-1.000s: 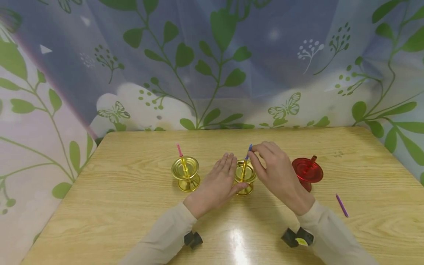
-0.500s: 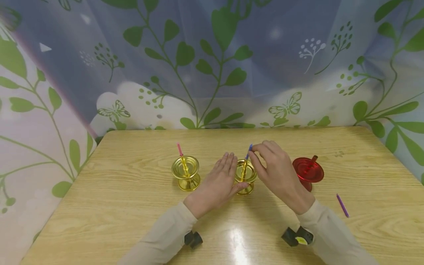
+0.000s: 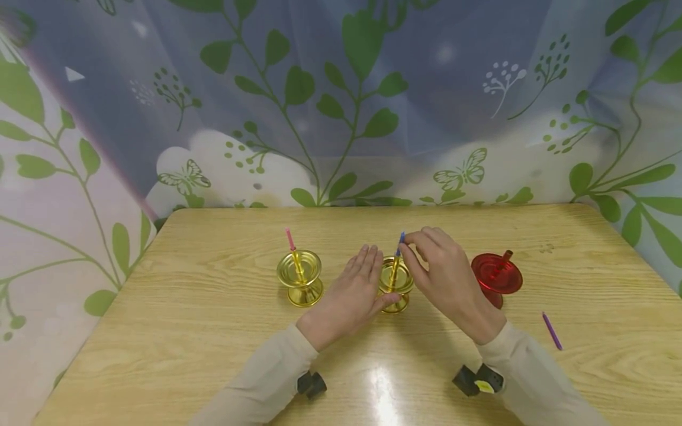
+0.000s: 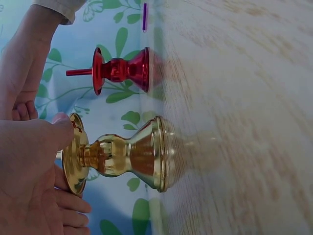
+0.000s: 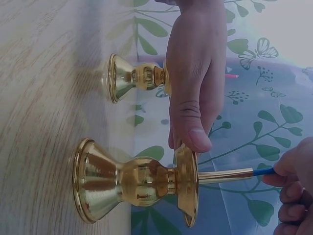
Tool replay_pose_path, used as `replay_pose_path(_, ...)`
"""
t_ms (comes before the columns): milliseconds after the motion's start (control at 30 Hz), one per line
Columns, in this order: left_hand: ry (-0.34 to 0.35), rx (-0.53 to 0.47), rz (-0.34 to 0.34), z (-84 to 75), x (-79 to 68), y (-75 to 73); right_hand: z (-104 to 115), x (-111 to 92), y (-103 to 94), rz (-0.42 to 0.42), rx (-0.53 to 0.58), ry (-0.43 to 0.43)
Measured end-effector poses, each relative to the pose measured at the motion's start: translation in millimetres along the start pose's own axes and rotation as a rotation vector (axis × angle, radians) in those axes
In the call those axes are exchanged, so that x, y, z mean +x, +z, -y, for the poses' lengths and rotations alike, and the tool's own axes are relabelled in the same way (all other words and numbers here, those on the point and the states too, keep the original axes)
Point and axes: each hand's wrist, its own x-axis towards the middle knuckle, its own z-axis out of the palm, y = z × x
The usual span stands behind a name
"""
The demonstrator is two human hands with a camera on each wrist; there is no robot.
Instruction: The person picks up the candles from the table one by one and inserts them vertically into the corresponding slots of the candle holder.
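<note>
My left hand [image 3: 343, 302] steadies the middle gold candle holder [image 3: 396, 303], thumb and straight fingers at the rim of its dish. Its round base stands upright on the table in the right wrist view. Between right thumb and index fingertip, my right hand [image 3: 453, 281] pinches a blue candle [image 3: 400, 244]. The candle's lower end sits at the top of the holder's gold tube [image 5: 225, 176], in line with it. To the left stands a second gold candle holder [image 3: 304, 293] bearing a pink candle [image 3: 290, 239].
A red candle holder [image 3: 508, 280], its tube without a candle, stands right of my right hand. Nearer me on that side lies a purple candle [image 3: 552, 330]. The wooden table [image 3: 213, 355] ends at a leaf-patterned cloth [image 3: 341, 118] behind.
Both hands keep their places on the candle and holder. The whole scene shifts very slightly in the head view.
</note>
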Motion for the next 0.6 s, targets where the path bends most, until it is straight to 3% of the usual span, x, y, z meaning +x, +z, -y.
replay_pose_path(600,-0.007,0.023,0.006,-0.9,0.6,0.0,-4.0,-1.1,6.4,0.002,-0.004,0.003)
